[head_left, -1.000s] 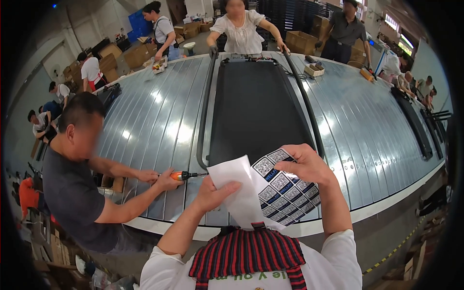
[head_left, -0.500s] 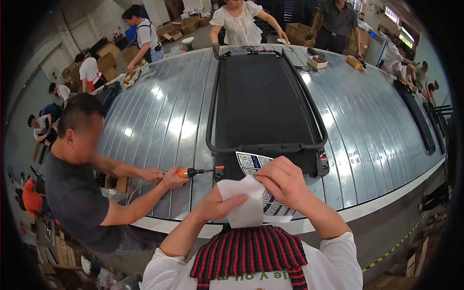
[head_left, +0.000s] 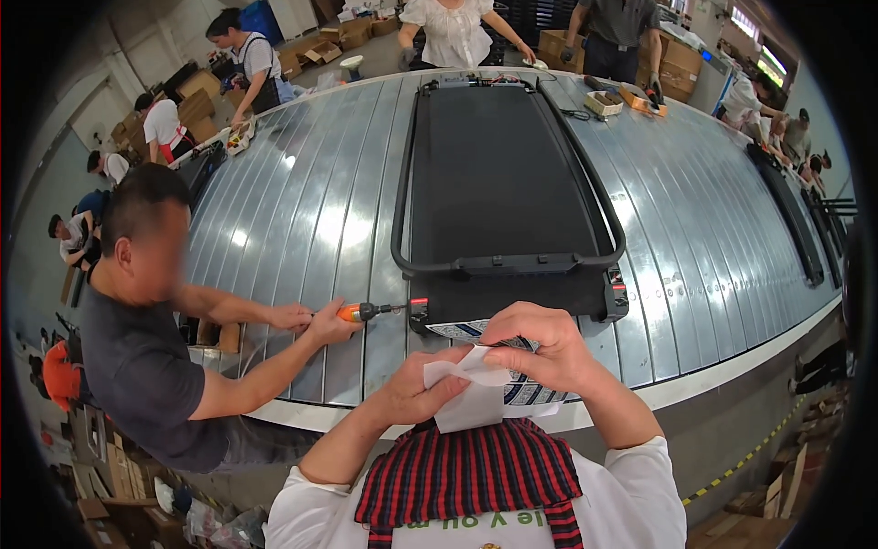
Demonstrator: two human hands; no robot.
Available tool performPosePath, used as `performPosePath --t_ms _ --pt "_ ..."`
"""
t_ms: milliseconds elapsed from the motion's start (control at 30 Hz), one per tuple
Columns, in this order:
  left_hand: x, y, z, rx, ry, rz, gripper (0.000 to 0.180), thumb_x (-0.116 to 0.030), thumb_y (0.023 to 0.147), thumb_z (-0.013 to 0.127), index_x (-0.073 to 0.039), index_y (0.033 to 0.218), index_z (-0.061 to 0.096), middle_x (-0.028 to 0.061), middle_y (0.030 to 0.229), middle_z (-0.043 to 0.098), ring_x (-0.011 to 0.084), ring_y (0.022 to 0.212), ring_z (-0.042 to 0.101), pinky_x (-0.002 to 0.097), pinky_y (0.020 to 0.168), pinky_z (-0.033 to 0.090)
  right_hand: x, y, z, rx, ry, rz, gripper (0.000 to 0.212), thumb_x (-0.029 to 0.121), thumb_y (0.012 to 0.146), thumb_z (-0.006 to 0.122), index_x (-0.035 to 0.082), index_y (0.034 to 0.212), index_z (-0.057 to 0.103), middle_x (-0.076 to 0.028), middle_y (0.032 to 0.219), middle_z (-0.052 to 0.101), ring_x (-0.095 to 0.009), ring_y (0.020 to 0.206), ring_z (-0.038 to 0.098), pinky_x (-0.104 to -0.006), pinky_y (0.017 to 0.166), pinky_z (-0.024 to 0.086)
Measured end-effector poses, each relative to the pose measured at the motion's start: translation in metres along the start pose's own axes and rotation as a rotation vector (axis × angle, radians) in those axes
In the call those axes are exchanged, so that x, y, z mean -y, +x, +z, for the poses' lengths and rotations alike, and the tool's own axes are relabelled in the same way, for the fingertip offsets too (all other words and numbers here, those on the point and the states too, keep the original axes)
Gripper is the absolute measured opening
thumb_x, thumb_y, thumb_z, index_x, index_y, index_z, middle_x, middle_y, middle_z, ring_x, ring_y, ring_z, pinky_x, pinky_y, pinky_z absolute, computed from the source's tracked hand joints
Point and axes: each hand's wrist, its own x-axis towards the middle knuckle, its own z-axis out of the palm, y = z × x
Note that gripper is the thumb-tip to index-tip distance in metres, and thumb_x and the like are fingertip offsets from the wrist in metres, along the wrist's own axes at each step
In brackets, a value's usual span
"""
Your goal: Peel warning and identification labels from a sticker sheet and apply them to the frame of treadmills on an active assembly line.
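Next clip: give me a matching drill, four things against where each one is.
Things:
1. white paper
2. orange screwdriver
3. black treadmill
4. printed sheet

Places:
A. flat on the grey slatted conveyor
B. in a co-worker's hand, tip at the treadmill's corner
C. pinched between the left hand and right hand
D. behind the hands, at the treadmill's near end

Pairs: 1-C, 2-B, 3-A, 4-D

slatted metal conveyor (head_left: 302, 210), black treadmill (head_left: 503, 174) lying flat
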Motion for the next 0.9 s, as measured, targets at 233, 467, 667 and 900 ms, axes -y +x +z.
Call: performPosePath --t_ms 233,467,667,900 --pt "0.000 -0.006 -0.004 0.019 0.032 -0.073 0.036 -0.019 0.085 0.046 -0.003 0.117 0.045 0.0108 0.086 0.060 0.0181 0.077 0.057 0.0286 0.071 0.043 0.001 0.000 0.006 0.023 0.050 0.072 0.010 0.007 0.074 0.063 0.001 0.082 0.060 -0.007 0.078 0.060 -0.019 0.073 0.057 -0.0277 0.062 0.046" --pt "0.012 -0.013 -0.010 0.050 0.063 -0.072 0.037 -0.020 0.084 0.047 -0.004 0.118 0.045 0.0118 0.091 0.059 0.0192 0.081 0.057 0.0291 0.074 0.042 -0.004 0.004 0.013 0.125 0.184 0.192 0.007 0.007 0.079 0.058 0.001 0.082 0.059 -0.006 0.077 0.059 -0.014 0.069 0.055 -0.0250 0.061 0.043" --pt "0.010 -0.019 -0.018 0.037 0.060 -0.131 0.037 -0.021 0.084 0.046 -0.005 0.118 0.045 0.0117 0.094 0.059 0.0208 0.083 0.057 0.0298 0.076 0.042 -0.004 0.008 0.022 0.143 0.104 0.204 0.008 0.008 0.079 0.059 0.001 0.082 0.058 -0.006 0.078 0.059 -0.014 0.068 0.056 -0.0264 0.059 0.044" --pt "0.012 -0.025 -0.027 0.090 0.072 -0.189 0.036 -0.022 0.084 0.046 -0.006 0.117 0.046 0.0109 0.094 0.059 0.0199 0.085 0.057 0.0296 0.076 0.042 -0.007 0.013 0.029 0.170 0.031 0.059 0.008 0.008 0.077 0.059 0.001 0.082 0.060 -0.006 0.075 0.059 -0.016 0.067 0.057 -0.0262 0.057 0.044"
